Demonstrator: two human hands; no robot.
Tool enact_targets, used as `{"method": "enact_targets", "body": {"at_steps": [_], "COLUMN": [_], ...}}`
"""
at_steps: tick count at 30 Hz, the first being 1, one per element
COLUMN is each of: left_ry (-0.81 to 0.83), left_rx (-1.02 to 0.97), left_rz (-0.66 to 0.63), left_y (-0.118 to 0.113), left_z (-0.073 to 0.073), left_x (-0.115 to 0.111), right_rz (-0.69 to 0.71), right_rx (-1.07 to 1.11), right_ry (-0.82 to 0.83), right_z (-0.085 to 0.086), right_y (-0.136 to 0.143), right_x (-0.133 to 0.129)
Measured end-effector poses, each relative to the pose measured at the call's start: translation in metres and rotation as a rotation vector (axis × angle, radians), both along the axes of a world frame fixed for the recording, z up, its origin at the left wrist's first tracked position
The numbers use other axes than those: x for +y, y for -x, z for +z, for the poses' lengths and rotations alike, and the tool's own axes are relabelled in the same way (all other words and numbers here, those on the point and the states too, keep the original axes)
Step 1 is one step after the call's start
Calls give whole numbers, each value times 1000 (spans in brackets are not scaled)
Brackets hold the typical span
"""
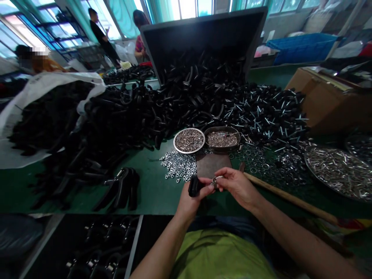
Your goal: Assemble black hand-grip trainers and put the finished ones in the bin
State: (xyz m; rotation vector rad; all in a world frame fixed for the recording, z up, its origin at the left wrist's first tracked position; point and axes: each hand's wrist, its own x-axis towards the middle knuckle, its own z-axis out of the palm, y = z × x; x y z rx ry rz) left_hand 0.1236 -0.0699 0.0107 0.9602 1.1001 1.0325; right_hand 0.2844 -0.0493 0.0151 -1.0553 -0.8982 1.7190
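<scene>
Nearest, at the bottom of the view, is a yellow-green garment (221, 255); to its left, below the edge of the bench (157, 199), a dark tray (43, 252) carries black pieces with shiny metal ends (112, 232). Just over the bench edge, the left hand (187, 201) is closed around a black part (194, 186), and its thumb and finger reach to a small metal coil (216, 179). The right hand (240, 188) pinches this coil between thumb and fingers, so the fingertips of both hands come very close together.

On the left of the bench lies a small group of black levers (124, 190); to the right, a wooden handle (290, 197) lies slanting. Beyond the hands is a flat metal plate (213, 164), with loose nuts (180, 166) on its left and thin rings (258, 161) on its right. Behind these are a round dish (174, 144) and an oval tin (222, 148), both holding small metal pieces. Farther, black parts are heaped before a large grey bin (203, 31), between a white sack (17, 155) and a cardboard box (325, 102). At the back, three people are visible.
</scene>
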Motion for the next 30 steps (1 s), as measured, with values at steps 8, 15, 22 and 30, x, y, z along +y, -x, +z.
{"method": "enact_targets", "body": {"at_steps": [8, 15, 22, 30], "left_ry": [49, 132, 53, -467], "left_rx": [-105, -92, 124, 510], "left_rz": [66, 41, -70, -114], "left_y": [2, -1, 4, 7], "left_z": [-13, -16, -5, -13], "left_x": [-4, -2, -2, -6], "right_rz": [-1, 160, 179, 51], "right_rx": [-181, -295, -385, -439], "right_ry": [-96, -209, -200, -222], "right_z": [5, 5, 8, -2], "right_y": [-9, -3, -2, -1], "right_x": [-3, -13, -8, -2]}}
